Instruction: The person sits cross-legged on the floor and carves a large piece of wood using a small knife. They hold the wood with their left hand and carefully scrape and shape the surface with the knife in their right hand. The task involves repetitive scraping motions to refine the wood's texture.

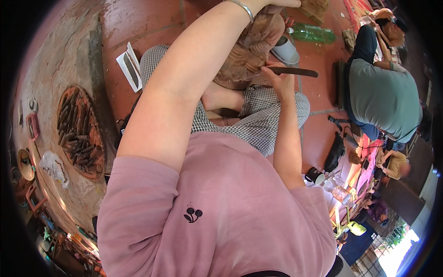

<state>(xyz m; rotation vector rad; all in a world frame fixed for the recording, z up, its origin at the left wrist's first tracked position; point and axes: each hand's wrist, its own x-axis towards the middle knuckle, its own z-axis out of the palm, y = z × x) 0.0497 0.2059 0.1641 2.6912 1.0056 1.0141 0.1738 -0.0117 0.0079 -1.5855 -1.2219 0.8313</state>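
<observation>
A reddish-brown wood carving (249, 53) with curved, layered relief stands on the floor before my crossed legs. My right hand (279, 77) is closed on a long, dark flat tool with a rounded end, like a file (297, 71), at the carving's right side. The tool's free end points right, away from the wood; its other end is hidden by my fingers. Up at the top edge, my left hand (277, 2) lies at the carving's upper part. One finger reaches out to the right; the rest of that hand is cut off.
On the left ledge, a round basket (102, 159) holds many dark carving tools beside a plastic bag (54, 169). A white open box (129, 67) lies by my left knee. Right of the carving are a grey slipper (286, 51) and green bottle (313, 33). Another person (383, 94) sits farther right.
</observation>
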